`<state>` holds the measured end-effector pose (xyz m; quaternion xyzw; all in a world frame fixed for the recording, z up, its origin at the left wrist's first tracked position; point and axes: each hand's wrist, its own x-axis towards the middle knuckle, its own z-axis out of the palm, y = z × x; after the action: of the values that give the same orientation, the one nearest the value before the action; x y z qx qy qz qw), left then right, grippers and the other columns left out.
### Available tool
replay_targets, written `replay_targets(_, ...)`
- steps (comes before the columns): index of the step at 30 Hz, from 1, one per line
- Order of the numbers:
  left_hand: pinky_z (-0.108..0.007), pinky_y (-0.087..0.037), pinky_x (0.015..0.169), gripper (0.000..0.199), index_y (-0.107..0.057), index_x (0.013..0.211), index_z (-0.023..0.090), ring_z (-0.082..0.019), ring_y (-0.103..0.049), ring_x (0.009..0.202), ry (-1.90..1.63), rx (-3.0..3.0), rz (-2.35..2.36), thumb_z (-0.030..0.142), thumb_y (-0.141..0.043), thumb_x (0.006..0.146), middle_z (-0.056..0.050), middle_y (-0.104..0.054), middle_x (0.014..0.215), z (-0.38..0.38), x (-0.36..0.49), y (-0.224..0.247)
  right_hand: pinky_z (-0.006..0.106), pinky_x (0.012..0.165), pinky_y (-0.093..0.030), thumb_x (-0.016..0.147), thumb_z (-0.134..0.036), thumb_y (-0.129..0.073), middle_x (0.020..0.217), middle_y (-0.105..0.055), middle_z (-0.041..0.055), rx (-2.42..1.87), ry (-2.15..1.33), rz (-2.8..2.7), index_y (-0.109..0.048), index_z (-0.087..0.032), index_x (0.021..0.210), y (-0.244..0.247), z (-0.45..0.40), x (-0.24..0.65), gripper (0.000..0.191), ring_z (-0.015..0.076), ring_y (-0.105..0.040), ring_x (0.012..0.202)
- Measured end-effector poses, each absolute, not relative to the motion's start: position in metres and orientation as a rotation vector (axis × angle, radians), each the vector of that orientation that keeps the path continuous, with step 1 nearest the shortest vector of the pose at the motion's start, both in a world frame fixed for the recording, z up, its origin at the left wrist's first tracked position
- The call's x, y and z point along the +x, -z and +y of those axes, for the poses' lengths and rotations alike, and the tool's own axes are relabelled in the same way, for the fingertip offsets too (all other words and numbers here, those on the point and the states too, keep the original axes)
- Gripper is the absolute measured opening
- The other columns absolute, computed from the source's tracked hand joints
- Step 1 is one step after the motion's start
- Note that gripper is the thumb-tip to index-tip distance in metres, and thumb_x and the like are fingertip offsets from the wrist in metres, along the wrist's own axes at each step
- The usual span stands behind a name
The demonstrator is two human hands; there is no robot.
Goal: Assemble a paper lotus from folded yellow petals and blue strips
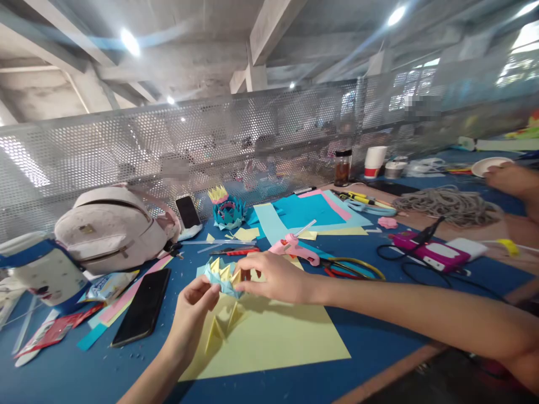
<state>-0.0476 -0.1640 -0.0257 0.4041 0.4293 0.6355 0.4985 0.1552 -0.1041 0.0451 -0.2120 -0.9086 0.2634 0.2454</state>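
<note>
Between my two hands is a small folded-paper piece (pixel 223 279), light blue with yellow points standing up from it. My left hand (pixel 197 303) pinches its left side between thumb and fingers. At its right edge my right hand (pixel 269 275) closes thumb and fingers on it; the fingertips are partly hidden. Beneath the hands lies a yellow paper sheet (pixel 286 342). On that sheet sit loose yellow folded triangles (pixel 219 331). A pink glue gun (pixel 295 247) rests just beyond my right hand, near red-and-yellow-handled scissors (pixel 357 268) and a red cutter knife (pixel 238 252).
At left are a black phone (pixel 143 307), a pale backpack (pixel 112 230) and a large cup (pixel 54 275). Behind stand a blue-and-yellow paper lotus (pixel 228 213) and coloured sheets (pixel 303 213). Right: a magenta device (pixel 433 252) with cables, grey rope (pixel 450 205), and another person's hand (pixel 507 179).
</note>
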Motion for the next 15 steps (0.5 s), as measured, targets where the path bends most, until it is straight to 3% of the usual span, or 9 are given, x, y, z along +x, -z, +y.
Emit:
replay_targets(4, -0.02, -0.043, 0.063, 0.027, -0.07, 0.081, 0.017, -0.01, -0.05, 0.062, -1.509, 1.058, 1.049, 0.039, -0.082, 0.07, 0.003, -0.055, 0.06, -0.165, -0.048, 0.027, 0.025, 0.067, -0.039, 0.086, -0.025, -0.066, 0.08, -0.066, 0.0014, -0.605, -0.695, -2.426, -0.065, -0.017, 0.082, -0.039, -0.102, 0.153, 0.009, 0.0146, -0.058, 0.077)
replay_targets(8, -0.018, -0.041, 0.06, 0.025, -0.071, 0.078, 0.016, -0.008, -0.046, 0.059, -1.518, 1.072, 1.07, 0.038, -0.081, 0.072, 0.003, -0.055, 0.062, -0.164, -0.052, 0.026, 0.025, 0.067, -0.04, 0.087, -0.028, -0.066, 0.087, -0.064, 0.0007, -0.565, -0.823, -2.303, -0.061, -0.018, 0.088, -0.03, -0.096, 0.146, 0.011, 0.0134, -0.055, 0.076)
replay_targets(11, -0.018, -0.042, 0.06, 0.024, -0.072, 0.082, 0.016, -0.009, -0.05, 0.061, -1.571, 1.004, 1.018, 0.035, -0.083, 0.071, 0.001, -0.058, 0.067, -0.161, -0.057, 0.023, 0.025, 0.067, -0.04, 0.097, -0.036, -0.049, 0.088, -0.057, 0.0003, -0.6, -0.926, -2.114, -0.051, -0.02, 0.093, -0.018, -0.092, 0.144, 0.017, 0.0129, -0.05, 0.075)
replay_targets(13, -0.019, -0.045, 0.062, 0.025, -0.073, 0.081, 0.016, -0.009, -0.051, 0.062, -1.619, 0.944, 0.943, 0.035, -0.084, 0.069, 0.0, -0.061, 0.07, -0.159, -0.059, 0.021, 0.025, 0.066, -0.04, 0.101, -0.033, -0.037, 0.083, -0.052, -0.0005, -0.664, -0.996, -2.088, -0.047, -0.02, 0.092, -0.008, -0.091, 0.143, 0.018, 0.0128, -0.048, 0.072)
replay_targets(15, -0.019, -0.047, 0.063, 0.024, -0.072, 0.076, 0.016, -0.007, -0.049, 0.056, -1.633, 0.9, 0.879, 0.037, -0.083, 0.069, 0.003, -0.056, 0.063, -0.158, -0.06, 0.019, 0.025, 0.067, -0.041, 0.098, -0.026, -0.044, 0.085, -0.053, 0.0004, -0.675, -1.041, -2.266, -0.05, -0.019, 0.091, 0.0, -0.091, 0.141, 0.011, 0.0132, -0.05, 0.074)
